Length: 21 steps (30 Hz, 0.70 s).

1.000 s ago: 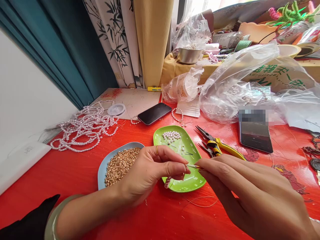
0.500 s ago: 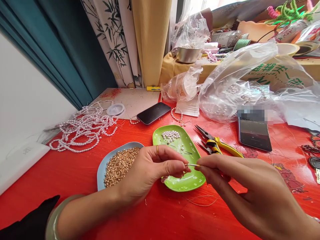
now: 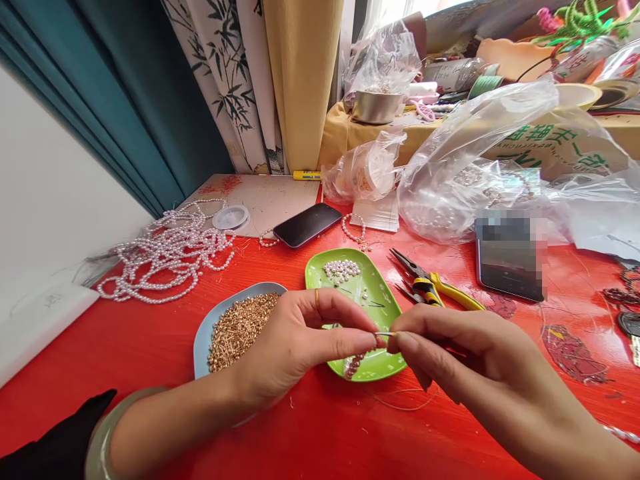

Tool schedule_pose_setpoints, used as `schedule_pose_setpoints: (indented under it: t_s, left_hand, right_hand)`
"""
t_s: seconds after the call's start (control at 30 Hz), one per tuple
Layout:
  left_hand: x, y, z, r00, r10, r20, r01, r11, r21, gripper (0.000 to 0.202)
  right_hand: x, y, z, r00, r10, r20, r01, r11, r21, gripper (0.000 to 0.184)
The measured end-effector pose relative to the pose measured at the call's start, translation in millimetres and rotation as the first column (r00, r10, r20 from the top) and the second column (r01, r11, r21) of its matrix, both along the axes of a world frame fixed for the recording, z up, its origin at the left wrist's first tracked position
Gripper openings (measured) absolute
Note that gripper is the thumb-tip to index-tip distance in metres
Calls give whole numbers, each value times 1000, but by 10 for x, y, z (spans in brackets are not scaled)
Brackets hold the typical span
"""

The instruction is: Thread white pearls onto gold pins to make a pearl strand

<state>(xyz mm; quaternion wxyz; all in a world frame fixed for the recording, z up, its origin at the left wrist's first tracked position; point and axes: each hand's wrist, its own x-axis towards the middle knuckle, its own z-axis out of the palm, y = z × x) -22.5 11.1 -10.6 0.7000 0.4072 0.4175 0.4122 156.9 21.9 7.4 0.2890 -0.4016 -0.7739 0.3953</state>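
Both hands meet over the green tray (image 3: 383, 303).
Left hand (image 3: 300, 340) pinches a bead string (image 3: 354, 365); right hand (image 3: 450, 353) pinches a pin (image 3: 384, 333) between closed fingers.

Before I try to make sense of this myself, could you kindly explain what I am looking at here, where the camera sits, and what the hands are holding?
There is no machine here: a person works with two bare hands, and the one camera sits on that person's head, looking forward and down.

The left hand pinches a short strand of small pearls that hangs below its fingertips. The right hand pinches a thin metal pin whose tip meets the left fingertips.

Both hands are over a red table. Beneath them lies a green tray with a small heap of loose pearls. To its left is a blue tray full of small gold-coloured metal pieces. Further left lies a pile of pearl strings. Behind the trays are yellow-handled pliers, two phones and several clear plastic bags.
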Motion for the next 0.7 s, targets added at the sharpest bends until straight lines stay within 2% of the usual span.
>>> schedule_pose_setpoints:
  t_s: [0.07, 0.13, 0.27, 0.33, 0.47, 0.6, 0.7]
  left_hand:
    - [7, 9, -3, 1000, 2, -4, -2, 1000, -14, 5]
    - [17, 19, -5, 1000, 19, 21, -19, 999, -33, 6]
    - [26, 24, 3, 994, 59, 90, -53, 996, -66, 10]
    - [24, 19, 8, 993, 58, 101, -52, 997, -63, 10]
    - [23, -1, 21, 996, 46, 79, -46, 999, 6, 9]
    - [26, -15, 42, 998, 50, 45, -51, 998, 34, 10]
    - [22, -11, 57, 996, 85, 19, -85, 996, 40, 11]
  right_hand:
    - [8, 2, 9, 998, 8, -59, -13, 997, -81, 26]
    - [20, 4, 17, 996, -9, -86, 0, 994, -106, 26]
    - [32, -8, -22, 989, -121, -89, 123, 992, 13, 20]
    - [18, -26, -68, 989, -136, -59, 138, 990, 34, 16]
    - [-45, -50, -129, 998, -64, 2, 64, 992, -113, 23]
    - [-74, -19, -69, 999, 1, -39, -14, 939, -343, 28]
    - [-65, 3, 7, 994, -71, -79, 42, 946, -323, 30]
